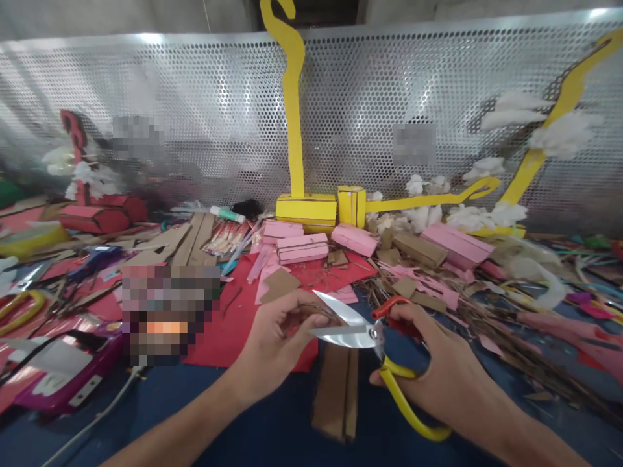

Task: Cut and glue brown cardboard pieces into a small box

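Observation:
My right hand (438, 357) grips scissors (348, 337) with one red and one yellow handle, and their blades are spread apart. The blades point left toward my left hand (275, 344), which pinches a thin brown piece (325, 312). This piece lies between the blades; I cannot make out whether it is a twig or a cardboard strip. Below the scissors, a folded strip of brown cardboard (335, 399) rests on the dark blue table. Behind my hands are a red sheet (221, 327) and several small pink boxes (302, 249).
Yellow paper shapes with long curved stems (293, 123) stand before a perforated metal panel (233, 97). Twigs (470, 331) and pink scraps litter the right side. On the left are a purple power strip (73, 379), a white cable (104, 412) and a blue glue gun (97, 259).

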Demonstrator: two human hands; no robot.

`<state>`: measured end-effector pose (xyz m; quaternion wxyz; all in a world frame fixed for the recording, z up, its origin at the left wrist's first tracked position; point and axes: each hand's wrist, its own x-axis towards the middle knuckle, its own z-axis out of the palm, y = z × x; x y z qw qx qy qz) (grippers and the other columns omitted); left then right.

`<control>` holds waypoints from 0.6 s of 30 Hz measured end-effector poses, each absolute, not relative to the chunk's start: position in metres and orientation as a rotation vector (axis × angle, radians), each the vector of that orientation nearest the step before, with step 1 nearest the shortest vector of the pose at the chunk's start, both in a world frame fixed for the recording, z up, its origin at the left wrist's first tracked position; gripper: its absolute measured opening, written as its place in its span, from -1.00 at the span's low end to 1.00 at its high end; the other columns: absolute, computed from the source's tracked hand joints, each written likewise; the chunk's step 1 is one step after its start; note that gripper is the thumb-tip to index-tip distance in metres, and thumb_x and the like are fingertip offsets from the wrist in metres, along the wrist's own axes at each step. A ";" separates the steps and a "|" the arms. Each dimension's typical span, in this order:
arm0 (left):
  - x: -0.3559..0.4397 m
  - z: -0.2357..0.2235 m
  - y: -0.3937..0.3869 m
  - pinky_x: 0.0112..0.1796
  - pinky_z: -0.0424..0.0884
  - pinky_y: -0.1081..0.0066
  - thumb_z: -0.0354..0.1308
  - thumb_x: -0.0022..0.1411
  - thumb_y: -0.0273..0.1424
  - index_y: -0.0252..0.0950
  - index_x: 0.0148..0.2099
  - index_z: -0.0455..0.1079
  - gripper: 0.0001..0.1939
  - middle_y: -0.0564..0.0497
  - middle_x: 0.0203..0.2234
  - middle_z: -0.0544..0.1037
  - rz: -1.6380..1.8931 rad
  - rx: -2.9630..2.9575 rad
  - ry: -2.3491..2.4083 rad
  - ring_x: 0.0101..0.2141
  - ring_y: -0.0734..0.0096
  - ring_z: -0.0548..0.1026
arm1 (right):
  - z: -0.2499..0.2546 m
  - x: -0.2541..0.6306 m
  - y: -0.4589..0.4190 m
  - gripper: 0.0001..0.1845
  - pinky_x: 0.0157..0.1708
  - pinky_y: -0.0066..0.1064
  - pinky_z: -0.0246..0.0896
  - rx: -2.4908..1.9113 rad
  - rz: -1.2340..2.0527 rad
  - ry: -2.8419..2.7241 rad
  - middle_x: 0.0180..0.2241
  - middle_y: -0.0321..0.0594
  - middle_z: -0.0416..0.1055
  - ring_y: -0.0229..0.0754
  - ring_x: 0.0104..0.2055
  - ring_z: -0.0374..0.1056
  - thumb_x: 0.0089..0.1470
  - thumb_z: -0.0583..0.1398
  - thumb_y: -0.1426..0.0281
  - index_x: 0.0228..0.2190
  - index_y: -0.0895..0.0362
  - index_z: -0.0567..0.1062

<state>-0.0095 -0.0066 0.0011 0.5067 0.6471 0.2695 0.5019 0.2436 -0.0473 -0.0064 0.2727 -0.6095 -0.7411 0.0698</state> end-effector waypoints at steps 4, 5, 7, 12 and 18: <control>-0.009 0.002 -0.009 -0.23 0.51 0.55 0.21 0.34 -0.40 -0.32 -0.20 0.51 -0.91 -0.02 -0.32 0.65 1.191 1.608 0.667 -0.29 0.45 0.62 | -0.003 0.240 -0.050 -0.29 -0.23 -0.30 0.44 -1.658 0.198 -1.998 -0.20 -0.23 0.54 -0.02 -0.19 0.53 -0.19 0.43 -0.01 -0.08 -0.03 0.33; -0.009 0.002 -0.009 -0.23 0.50 0.55 0.21 0.34 -0.40 -0.32 -0.20 0.51 -0.90 -0.02 -0.33 0.65 1.189 1.627 0.677 -0.29 0.45 0.62 | -0.003 0.239 -0.051 -0.30 -0.23 -0.31 0.44 -1.652 0.200 -2.004 -0.21 -0.23 0.55 -0.02 -0.18 0.54 -0.18 0.43 -0.02 -0.08 -0.03 0.34; -0.009 0.002 -0.009 -0.23 0.50 0.53 0.19 0.35 -0.39 -0.33 -0.19 0.50 -0.89 -0.04 -0.31 0.65 1.182 1.661 0.696 -0.28 0.42 0.62 | -0.002 0.237 -0.051 -0.30 -0.24 -0.33 0.44 -1.647 0.207 -2.020 -0.19 -0.23 0.56 -0.01 -0.17 0.54 -0.17 0.42 -0.06 -0.08 -0.03 0.34; -0.010 0.001 -0.009 -0.19 0.50 0.43 0.14 0.37 -0.40 -0.34 -0.14 0.49 -0.86 -0.08 -0.29 0.64 1.142 1.688 0.746 -0.24 0.33 0.61 | -0.002 0.237 -0.052 -0.27 -0.32 -0.36 0.41 -1.702 0.224 -2.028 -0.24 -0.28 0.56 -0.05 -0.23 0.54 -0.17 0.39 -0.13 -0.07 -0.05 0.34; -0.011 0.000 -0.009 -0.23 0.46 0.51 0.15 0.31 -0.50 -0.32 -0.23 0.49 -0.92 -0.02 -0.33 0.63 1.168 1.715 0.807 -0.28 0.41 0.59 | -0.002 0.238 -0.053 -0.32 -0.41 -0.41 0.34 -1.724 0.231 -2.059 -0.38 -0.37 0.50 -0.13 -0.37 0.46 -0.16 0.39 -0.12 -0.12 -0.05 0.35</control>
